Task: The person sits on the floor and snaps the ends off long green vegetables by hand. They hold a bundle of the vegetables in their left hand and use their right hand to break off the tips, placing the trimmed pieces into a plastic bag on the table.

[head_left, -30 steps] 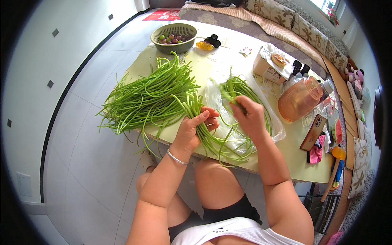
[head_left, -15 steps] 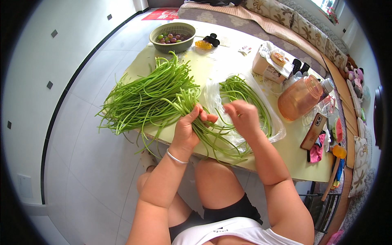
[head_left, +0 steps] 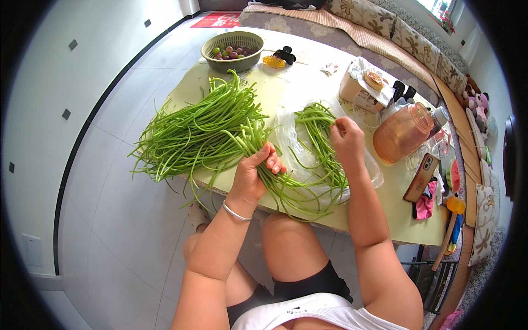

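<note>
My left hand (head_left: 258, 170) is closed around a bunch of long, thin green vegetable stems (head_left: 286, 190), whose ends trail to the right over the table's near edge. Beside it, on the left of the table, a large heap of the same stems (head_left: 203, 129) spreads out. My right hand (head_left: 349, 142) pinches the tops of a smaller group of stems (head_left: 316, 124) lying on a clear plastic bag (head_left: 286, 132). The fingertips partly hide what they grip.
On the pale table (head_left: 396, 220) stand a basket (head_left: 234, 64) of grapes, a hair claw clip (head_left: 285, 54), a box (head_left: 360, 91) with a round pastry on top, a pinkish jar (head_left: 404, 135) and a phone (head_left: 422, 177). A wooden-handled mallet (head_left: 448, 234) leans at the right edge.
My right hand has moved right and up, away from my left hand, to the stems on the bag, which are bunched inward. My left hand keeps its grip almost in place.
</note>
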Demonstrator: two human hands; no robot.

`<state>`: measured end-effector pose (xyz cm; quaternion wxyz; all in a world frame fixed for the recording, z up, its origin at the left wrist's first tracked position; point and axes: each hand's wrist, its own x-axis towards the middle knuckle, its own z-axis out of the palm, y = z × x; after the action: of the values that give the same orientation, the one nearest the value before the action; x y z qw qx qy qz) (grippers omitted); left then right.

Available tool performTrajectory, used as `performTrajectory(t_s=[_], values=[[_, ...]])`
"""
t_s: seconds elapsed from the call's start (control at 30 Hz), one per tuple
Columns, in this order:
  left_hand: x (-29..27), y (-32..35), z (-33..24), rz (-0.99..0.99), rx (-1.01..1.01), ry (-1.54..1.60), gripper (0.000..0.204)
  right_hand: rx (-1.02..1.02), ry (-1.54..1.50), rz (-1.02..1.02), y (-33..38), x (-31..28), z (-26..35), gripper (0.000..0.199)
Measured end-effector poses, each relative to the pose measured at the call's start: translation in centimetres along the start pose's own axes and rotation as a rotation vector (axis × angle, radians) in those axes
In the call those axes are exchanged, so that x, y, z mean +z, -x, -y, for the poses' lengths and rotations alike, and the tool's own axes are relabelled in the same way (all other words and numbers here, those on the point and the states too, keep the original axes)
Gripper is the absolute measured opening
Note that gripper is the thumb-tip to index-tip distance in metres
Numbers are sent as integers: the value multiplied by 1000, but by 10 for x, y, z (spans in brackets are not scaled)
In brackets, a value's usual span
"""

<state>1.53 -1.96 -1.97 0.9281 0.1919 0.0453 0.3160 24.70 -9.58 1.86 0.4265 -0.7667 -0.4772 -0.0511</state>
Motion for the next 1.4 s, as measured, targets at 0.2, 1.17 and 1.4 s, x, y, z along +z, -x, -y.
performTrajectory(t_s=[0.2, 1.17, 1.4], values=[[8, 0, 3, -43, 22, -56, 19, -39, -362, -166, 16, -1, 30, 11], [6, 0, 0, 41, -38, 46, 20, -36, 510, 124, -7, 17, -43, 15], [9, 0, -1, 10, -30, -29, 23, -143, 384, -130, -10, 0, -27, 7]])
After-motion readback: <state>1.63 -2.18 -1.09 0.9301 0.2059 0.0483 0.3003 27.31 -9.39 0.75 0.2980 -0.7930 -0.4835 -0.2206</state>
